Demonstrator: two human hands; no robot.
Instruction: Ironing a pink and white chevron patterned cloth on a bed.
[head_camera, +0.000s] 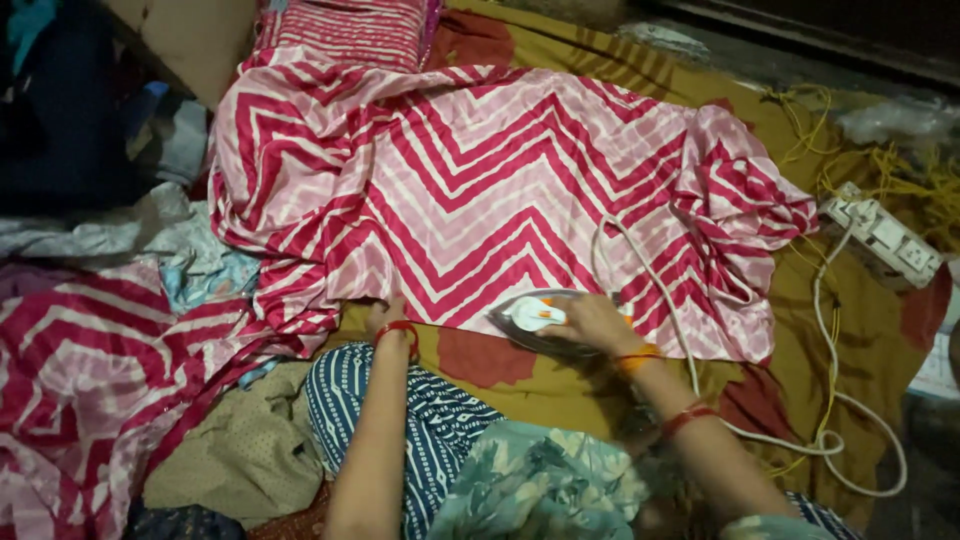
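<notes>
Grip: the right hand is wrapped around the handle of a white and orange electric iron, fingers curled shut over it; the iron's soleplate rests on the near edge of a pink and red zigzag cloth. Well to the left of this grip, a second heap of the same pink and red striped fabric lies bunched beside a pale crumpled garment. Nearer, still left of the iron, the left hand lies on the hem of the zigzag cloth; its fingers are tucked at the fabric edge, and whether they lie flat or pinch the hem cannot be told. A red bangle circles that wrist. The zigzag cloth spreads away from the grip, up and to both sides, over an olive and rust bedcover. To the right of the grip, a white cord runs from the iron across the cloth and loops over the bedcover. Far right, a white power strip lies beside tangled yellow string.
</notes>
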